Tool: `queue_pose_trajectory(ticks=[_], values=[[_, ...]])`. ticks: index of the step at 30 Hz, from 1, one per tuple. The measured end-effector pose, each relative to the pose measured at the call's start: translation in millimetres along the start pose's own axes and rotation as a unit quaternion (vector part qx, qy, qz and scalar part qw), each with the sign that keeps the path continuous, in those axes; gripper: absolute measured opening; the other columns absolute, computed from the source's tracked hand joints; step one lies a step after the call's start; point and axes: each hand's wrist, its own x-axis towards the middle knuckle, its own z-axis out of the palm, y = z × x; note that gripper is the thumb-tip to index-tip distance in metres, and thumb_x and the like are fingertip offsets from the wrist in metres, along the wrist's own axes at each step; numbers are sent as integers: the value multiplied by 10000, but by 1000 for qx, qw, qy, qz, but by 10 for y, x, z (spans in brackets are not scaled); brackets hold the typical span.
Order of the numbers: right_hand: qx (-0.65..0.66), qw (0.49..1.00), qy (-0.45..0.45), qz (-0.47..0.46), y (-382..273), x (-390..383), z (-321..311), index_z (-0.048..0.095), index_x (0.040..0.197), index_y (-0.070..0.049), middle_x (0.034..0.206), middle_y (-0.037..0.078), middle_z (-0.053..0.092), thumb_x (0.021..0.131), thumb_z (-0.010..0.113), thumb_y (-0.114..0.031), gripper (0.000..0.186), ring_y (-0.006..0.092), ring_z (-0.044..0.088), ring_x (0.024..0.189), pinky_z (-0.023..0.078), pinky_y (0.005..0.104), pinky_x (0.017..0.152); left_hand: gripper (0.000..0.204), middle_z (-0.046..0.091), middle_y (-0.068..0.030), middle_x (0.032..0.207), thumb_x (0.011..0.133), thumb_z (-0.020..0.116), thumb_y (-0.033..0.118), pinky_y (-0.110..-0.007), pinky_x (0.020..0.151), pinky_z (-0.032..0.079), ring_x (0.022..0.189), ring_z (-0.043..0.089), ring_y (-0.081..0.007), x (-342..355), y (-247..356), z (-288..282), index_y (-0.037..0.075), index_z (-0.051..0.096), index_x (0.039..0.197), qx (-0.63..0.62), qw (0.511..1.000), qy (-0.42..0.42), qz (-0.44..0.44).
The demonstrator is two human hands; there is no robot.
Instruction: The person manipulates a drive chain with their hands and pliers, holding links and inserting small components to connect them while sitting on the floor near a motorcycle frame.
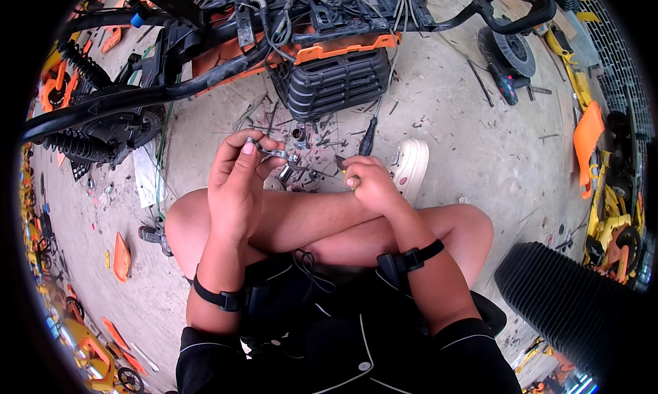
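My left hand [235, 181] is raised over my crossed legs and pinches a small silvery metal fitting [277, 153] between thumb and fingers. Its exact kind is too small to make out. To the right, at a short distance from the fitting, my right hand [373, 183] is closed around pliers [340, 162]; their dark tip points toward the left hand, and the fist covers most of the yellow-green handle. Just beyond the right hand, a black-handled screwdriver [368, 138] lies on the floor. A short metal ring-shaped part [299, 134] is past the left fingertips.
A partly stripped vehicle frame [157, 92] with cables and a black grille [339, 84] spans the far side. Small scraps litter the concrete floor [439, 92]. A cordless drill [504, 85] lies far right, and a ribbed black object [562, 301] stands near right. Orange and yellow panels [587, 144] line the edges.
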Motion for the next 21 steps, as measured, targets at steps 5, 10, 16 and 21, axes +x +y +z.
queue_pose_trajectory(ticks=[5, 10, 16, 21], values=[[-144, 980, -126, 58, -151, -80, -142, 704, 918, -83, 1281, 102, 637, 837, 704, -144, 102, 335, 517, 1234, 432, 452, 1027, 207, 629, -109, 1095, 1059, 502, 127, -369, 907, 540, 1098, 621, -249, 3, -13, -34, 14, 576, 1216, 2, 1000, 2, 0], [-174, 973, -150, 33, -177, -159, -162, 752, 1043, -126, 1329, 70, 615, 849, 694, -177, 209, 327, 504, 1261, 423, 463, 1050, 210, 644, -123, 1095, 1060, 511, 124, -368, 907, 547, 1085, 627, -246, 5, -18, -14, 4, 581, 1216, 0, 1000, 2, 5], [-227, 958, -174, 28, -312, -123, -142, 782, 980, -129, 1324, 60, 636, 849, 680, -165, 170, 309, 512, 1264, 416, 493, 1055, 212, 644, -121, 1094, 1063, 506, 128, -365, 907, 544, 1082, 628, -242, 9, -28, -11, 4, 581, 1218, 8, 1000, 2, 1], [-232, 966, -110, -31, -213, -134, -46, 769, 838, -107, 1143, 15, 681, 805, 633, -120, 141, 250, 572, 1115, 440, 414, 950, 212, 646, -119, 1090, 1065, 503, 129, -363, 906, 543, 1078, 628, -240, 7, -27, -6, 6, 582, 1217, 11, 1000, 3, 0]])
